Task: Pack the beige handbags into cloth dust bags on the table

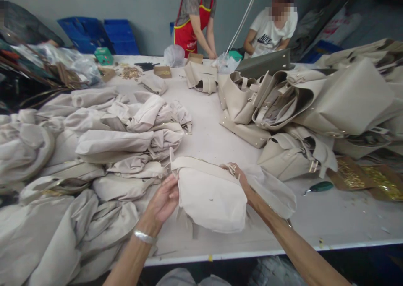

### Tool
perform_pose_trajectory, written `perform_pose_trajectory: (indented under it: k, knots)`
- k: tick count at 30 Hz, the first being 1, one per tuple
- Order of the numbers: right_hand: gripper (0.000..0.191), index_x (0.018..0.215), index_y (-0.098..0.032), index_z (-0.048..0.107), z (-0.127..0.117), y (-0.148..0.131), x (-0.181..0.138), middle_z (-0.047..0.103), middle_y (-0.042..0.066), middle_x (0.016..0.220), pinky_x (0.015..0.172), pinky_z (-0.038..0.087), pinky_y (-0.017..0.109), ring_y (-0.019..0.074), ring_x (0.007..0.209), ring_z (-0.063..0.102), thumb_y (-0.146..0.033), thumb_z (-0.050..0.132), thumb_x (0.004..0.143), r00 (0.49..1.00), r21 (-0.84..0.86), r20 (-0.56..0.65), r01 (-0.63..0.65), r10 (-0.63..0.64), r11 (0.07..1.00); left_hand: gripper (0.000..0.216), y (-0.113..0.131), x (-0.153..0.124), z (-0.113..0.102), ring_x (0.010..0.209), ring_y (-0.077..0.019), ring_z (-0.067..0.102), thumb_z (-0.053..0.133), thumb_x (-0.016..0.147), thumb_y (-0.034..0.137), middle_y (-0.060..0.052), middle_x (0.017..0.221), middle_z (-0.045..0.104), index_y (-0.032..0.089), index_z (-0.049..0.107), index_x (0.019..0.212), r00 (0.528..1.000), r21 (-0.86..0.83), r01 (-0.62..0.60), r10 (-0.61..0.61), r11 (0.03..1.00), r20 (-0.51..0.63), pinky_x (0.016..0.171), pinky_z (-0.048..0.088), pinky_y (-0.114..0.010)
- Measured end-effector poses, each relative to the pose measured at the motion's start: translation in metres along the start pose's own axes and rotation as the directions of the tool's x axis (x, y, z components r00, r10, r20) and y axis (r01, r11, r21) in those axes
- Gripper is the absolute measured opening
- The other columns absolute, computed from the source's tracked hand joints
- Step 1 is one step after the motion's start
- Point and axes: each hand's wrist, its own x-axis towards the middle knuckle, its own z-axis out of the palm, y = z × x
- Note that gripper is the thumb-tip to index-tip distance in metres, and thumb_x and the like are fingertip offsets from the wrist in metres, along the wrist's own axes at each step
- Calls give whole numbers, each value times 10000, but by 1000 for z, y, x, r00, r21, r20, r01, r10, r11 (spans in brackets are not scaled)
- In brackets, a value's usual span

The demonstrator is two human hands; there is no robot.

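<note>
— What are the fingers doing?

— The left hand's fingers (172,184) are closing on the left edge of a cream pouch (210,198), pinching the cloth. The left hand (163,202) itself is lying palm-in against that side, with a silver bracelet (145,237) sitting on the wrist.

— And the other one?

— The right hand (236,173) is gripping the pouch's top right corner, fingers curling over the band there; the pouch is hiding most of the palm.

— Where is the pouch sitting?

— It is being held just above the near edge of the white table (217,139), between the two hands.

— What is lying around it?

— A heap of cream fabric pieces (116,143) is spreading out to the left. Finished bags (283,105) are piling up on the right, with a green-handled tool (319,187) and trays of gold fittings (355,175) lying near them. At the far end a person in a red apron (192,22) is standing and a person in a white T-shirt (270,26) is sitting, with blue crates (100,34) stacked against the wall.
</note>
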Motion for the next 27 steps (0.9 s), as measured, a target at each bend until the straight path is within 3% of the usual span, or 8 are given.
perform_pose_trajectory:
  k: [5, 9, 12, 15, 18, 21, 24, 27]
  knots:
    - [410, 1015, -186, 655, -29, 0, -13, 685, 99, 987, 880, 498, 393, 256, 965, 625, -520, 440, 912, 979, 123, -130, -143, 159, 982, 259, -17, -1, -4, 423, 11, 426, 829, 623, 175, 59, 653, 567, 148, 649, 807, 997, 67, -15, 10, 998, 73, 310, 297, -40]
    - [516, 1129, -180, 631, -40, -8, -21, 705, 110, 988, 894, 508, 418, 267, 1000, 648, -524, 302, 930, 909, 447, 62, -395, 413, 803, 256, -22, 0, -9, 473, -26, 474, 811, 681, 322, 52, 630, 549, 157, 665, 811, 990, 261, -65, 30, 963, 136, 376, 400, -87]
    - [676, 1151, -170, 622, -50, -24, -15, 705, 128, 994, 915, 504, 435, 270, 1042, 641, -579, 123, 948, 916, 496, 169, -398, 364, 772, 231, -16, 4, -9, 532, -56, 497, 768, 727, 351, 34, 689, 585, 184, 684, 863, 980, 353, -164, 109, 921, 169, 425, 451, -126]
    - [571, 1170, -199, 604, -70, -48, -4, 693, 132, 1048, 930, 499, 450, 286, 1080, 621, -604, 285, 923, 963, 490, 85, -262, 254, 831, 214, 1, 9, 0, 690, -113, 579, 703, 787, 360, -18, 882, 665, 209, 693, 939, 933, 429, -342, 248, 836, 260, 575, 533, -196]
    - [331, 1076, -222, 627, -85, -59, -2, 669, 108, 1122, 999, 452, 460, 288, 1126, 591, -447, 577, 838, 996, 392, 9, -87, 91, 916, 224, 15, 16, 0, 1055, -223, 597, 585, 866, 357, -80, 1164, 648, 211, 695, 996, 828, 549, -558, 372, 623, 419, 923, 515, -352]
    - [138, 914, -208, 645, -75, -42, -18, 646, 94, 1168, 1079, 373, 468, 277, 1205, 529, -312, 604, 832, 984, 106, 174, 20, -38, 994, 292, 8, 26, -34, 1297, -254, 449, 428, 918, 248, -92, 1326, 568, 220, 689, 1047, 729, 703, -677, 321, 216, 604, 1136, 296, -501]
    - [220, 994, -202, 641, -48, -12, -47, 604, 88, 1256, 1096, 357, 484, 262, 1296, 440, -165, 491, 837, 935, -186, 351, 126, -54, 974, 432, -16, 33, -89, 1393, -251, 327, 332, 893, 145, -102, 1411, 501, 234, 633, 1189, 719, 723, -680, 83, -122, 690, 1128, 278, -574]
    - [370, 1037, -196, 620, -28, 5, -69, 540, 61, 1350, 1128, 325, 473, 238, 1380, 319, -39, 446, 751, 924, -344, 379, 186, -45, 920, 474, -26, 33, -121, 1416, -269, 281, 334, 873, 138, -115, 1465, 433, 219, 579, 1270, 749, 731, -647, -2, -219, 662, 1119, 296, -582]
